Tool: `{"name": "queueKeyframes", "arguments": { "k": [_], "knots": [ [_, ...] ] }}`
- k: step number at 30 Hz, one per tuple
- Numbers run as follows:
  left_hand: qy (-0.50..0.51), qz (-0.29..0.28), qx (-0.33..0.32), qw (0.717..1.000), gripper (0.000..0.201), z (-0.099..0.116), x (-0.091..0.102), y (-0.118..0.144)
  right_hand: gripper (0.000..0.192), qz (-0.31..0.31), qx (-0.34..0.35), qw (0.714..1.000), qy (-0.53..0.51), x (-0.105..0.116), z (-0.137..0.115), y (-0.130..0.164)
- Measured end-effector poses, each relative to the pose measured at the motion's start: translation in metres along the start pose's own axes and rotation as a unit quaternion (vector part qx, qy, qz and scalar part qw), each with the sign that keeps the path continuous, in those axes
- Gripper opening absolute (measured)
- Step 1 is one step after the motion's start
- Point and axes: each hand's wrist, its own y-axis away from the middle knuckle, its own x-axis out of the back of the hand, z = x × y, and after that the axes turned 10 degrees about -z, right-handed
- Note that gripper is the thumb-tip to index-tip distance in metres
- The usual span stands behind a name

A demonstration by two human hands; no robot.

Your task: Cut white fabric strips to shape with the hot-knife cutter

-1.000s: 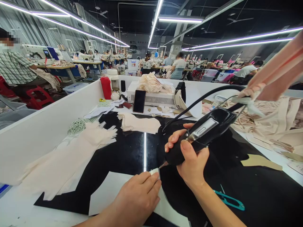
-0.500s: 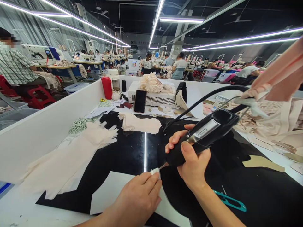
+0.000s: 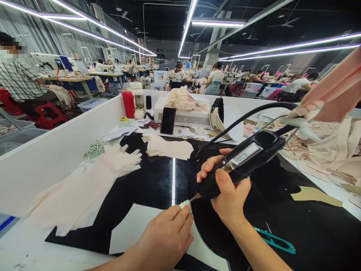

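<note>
My right hand (image 3: pixel 232 192) is wrapped around a black corded power tool (image 3: pixel 245 158) with a silver strip on its side. Its thin copper-coloured tip (image 3: pixel 195 197) points down and left, close beside my left fingertips. Bent over with its fingers together, my left hand (image 3: pixel 166 235) presses on a white, curved-edge flat piece (image 3: pixel 132 229) lying on the black work surface (image 3: pixel 158 184). A small white end (image 3: pixel 185 204) sticks out past those fingertips; whether it belongs to the flat piece I cannot tell. A pink fabric strip (image 3: pixel 329 90) is tied to the tool's rear.
Stacked cream cut pieces (image 3: pixel 84 184) lie left, another stack (image 3: pixel 169 146) farther back. A teal cutter (image 3: pixel 278 241) and beige piece (image 3: pixel 317 195) lie right, near heaped fabric (image 3: pixel 329 146). A phone (image 3: pixel 168 121) leans on a white box (image 3: pixel 183 117). A low white wall (image 3: pixel 56 154) borders the table.
The view has shifted very slightly. Both hands and the tool keep nearly the same positions, with the tip still beside my left fingertips.
</note>
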Motion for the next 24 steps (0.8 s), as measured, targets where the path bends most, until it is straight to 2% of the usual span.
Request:
{"name": "queueKeyframes", "arguments": {
  "k": [8,13,20,24],
  "knots": [
    [0.016,0.023,0.004,1.000,0.031,0.0007,0.0015,-0.0020,0.030,0.008,0.007,1.000,0.013,-0.0017,0.0001,0.0020],
    [0.020,0.004,0.004,1.000,0.032,-0.0006,0.0043,-0.0017,0.029,0.005,0.010,1.000,0.018,-0.0027,0.0007,0.0015],
    [0.016,0.019,-0.002,1.000,0.031,-0.0018,0.0067,-0.0039,0.033,0.009,0.014,1.000,-0.007,-0.0035,-0.0006,-0.0005],
    [0.012,0.008,-0.009,1.000,0.033,-0.0015,0.0048,-0.0030,0.033,0.005,0.011,1.000,-0.009,-0.0048,0.0003,0.0005]
  ]
}}
